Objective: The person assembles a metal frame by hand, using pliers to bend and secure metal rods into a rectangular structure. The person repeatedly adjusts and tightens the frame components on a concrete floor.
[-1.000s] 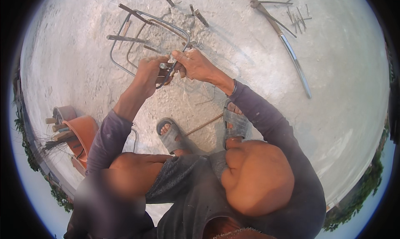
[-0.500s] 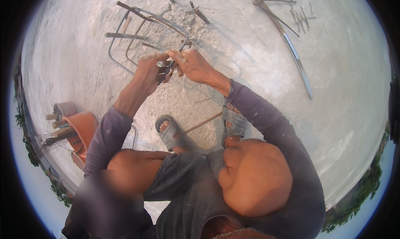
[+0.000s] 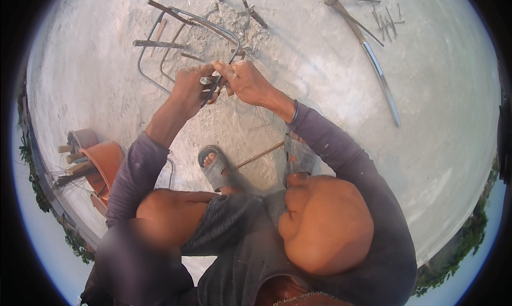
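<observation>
My left hand [image 3: 186, 88] and my right hand [image 3: 248, 84] meet at the near right corner of a bent steel rebar stirrup [image 3: 154, 82]. The left fingers curl around the bar beside an upright rebar end [image 3: 206, 81]. From the other side, the right thumb and fingers pinch the same bar, and the two thumbs nearly touch. Any thin wire between the fingertips is too small to make out. Ribbed, rusty rebar ends [image 3: 156, 43] poke up inside and across the stirrup. A second bent bar [image 3: 162, 63] shows within the loop.
More rebar stubs [image 3: 256, 14] rise from rough concrete ahead. At upper right lies a long rusty tool with a silver pipe handle [image 3: 382, 76], near short rod pieces [image 3: 388, 26]. Orange buckets [image 3: 108, 162] with wooden handles stand left. A thin rod [image 3: 260, 155] lies between my sandals [image 3: 214, 170].
Both hands stay at the stirrup corner, with only slight finger movement. The left fingers sit a little differently around the bar, and the stirrup has barely shifted.
</observation>
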`<state>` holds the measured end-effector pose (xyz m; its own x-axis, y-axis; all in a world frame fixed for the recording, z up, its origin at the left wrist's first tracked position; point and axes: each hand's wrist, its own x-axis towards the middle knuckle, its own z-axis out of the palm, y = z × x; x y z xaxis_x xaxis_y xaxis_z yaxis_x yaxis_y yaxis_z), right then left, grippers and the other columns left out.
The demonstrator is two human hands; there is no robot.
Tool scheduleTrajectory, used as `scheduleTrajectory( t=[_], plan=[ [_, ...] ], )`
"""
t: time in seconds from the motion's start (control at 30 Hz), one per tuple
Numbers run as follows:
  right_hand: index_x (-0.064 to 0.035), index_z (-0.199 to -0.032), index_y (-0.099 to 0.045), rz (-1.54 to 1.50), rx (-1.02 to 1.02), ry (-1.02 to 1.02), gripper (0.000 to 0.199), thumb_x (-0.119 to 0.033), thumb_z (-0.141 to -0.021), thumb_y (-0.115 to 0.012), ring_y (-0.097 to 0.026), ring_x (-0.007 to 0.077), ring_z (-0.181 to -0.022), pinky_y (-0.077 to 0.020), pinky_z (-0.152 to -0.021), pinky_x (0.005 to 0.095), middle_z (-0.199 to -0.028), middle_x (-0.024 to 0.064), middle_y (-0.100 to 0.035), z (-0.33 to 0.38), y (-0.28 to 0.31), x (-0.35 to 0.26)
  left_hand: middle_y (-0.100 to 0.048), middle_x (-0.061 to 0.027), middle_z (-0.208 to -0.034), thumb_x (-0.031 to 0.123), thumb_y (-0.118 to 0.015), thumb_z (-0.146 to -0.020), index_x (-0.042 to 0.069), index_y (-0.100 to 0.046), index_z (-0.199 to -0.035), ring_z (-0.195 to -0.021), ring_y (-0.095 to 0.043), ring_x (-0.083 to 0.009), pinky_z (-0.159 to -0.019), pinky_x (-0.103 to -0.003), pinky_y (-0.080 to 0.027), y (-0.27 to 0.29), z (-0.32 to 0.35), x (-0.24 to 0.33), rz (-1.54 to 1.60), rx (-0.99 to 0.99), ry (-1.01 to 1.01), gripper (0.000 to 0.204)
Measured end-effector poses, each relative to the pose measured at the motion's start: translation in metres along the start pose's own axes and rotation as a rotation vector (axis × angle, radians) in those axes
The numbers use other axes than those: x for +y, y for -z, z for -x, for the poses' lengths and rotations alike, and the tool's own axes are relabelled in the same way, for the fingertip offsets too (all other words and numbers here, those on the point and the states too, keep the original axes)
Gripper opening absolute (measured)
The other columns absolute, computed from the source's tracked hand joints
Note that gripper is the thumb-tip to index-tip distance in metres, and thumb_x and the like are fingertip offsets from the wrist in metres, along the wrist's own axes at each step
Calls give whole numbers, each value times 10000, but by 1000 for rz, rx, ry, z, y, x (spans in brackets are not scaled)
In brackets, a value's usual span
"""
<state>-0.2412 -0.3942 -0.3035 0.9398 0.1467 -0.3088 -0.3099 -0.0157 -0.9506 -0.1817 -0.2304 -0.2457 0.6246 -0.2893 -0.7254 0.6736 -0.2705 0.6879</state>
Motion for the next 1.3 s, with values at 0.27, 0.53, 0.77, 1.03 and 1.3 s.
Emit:
scheduleTrajectory(
  t=[0.27,0.53,0.77,1.03,1.3],
  plan=[
    [131,-905,-713,20,-39,-35,666,-480,-1059,-496,-671,255,-631,-527,-654,404,-643,204,-659,-3,4,-1,-684,-146,-879,213,-657,-1022,-42,-666,-1053,-676,-654,-202,-512,-317,-511,-3,0,-1,71,93,27,258],
    [82,-968,-702,67,-42,35,605,-472,-1078,-484,-599,250,-563,-497,-599,401,-613,194,-596,1,2,-1,-684,-144,-868,275,-664,-1023,-43,-677,-1033,-647,-653,-204,-500,-314,-514,-8,6,9,24,88,30,318],
    [131,-727,-657,125,7,-24,719,-482,-1061,-484,-625,307,-571,-509,-629,444,-592,264,-605,2,2,-13,-677,-144,-842,364,-675,-1019,-3,-647,-928,-584,-628,-187,-438,-292,-477,-11,3,5,45,113,-34,380],
    [128,-752,-666,114,46,-5,703,-477,-1065,-490,-694,263,-637,-526,-645,415,-601,228,-621,4,-2,-11,-637,-144,-746,378,-660,-1028,-15,-620,-855,-490,-593,-182,-371,-305,-439,-1,-2,-11,34,131,-162,431],
    [110,-801,-702,102,40,-20,687,-488,-1073,-501,-690,230,-629,-538,-636,391,-621,174,-665,5,-1,-11,-651,-152,-742,278,-589,-1056,-54,-643,-913,-497,-604,-191,-450,-324,-499,6,1,-11,-54,84,-194,366]
  ],
)
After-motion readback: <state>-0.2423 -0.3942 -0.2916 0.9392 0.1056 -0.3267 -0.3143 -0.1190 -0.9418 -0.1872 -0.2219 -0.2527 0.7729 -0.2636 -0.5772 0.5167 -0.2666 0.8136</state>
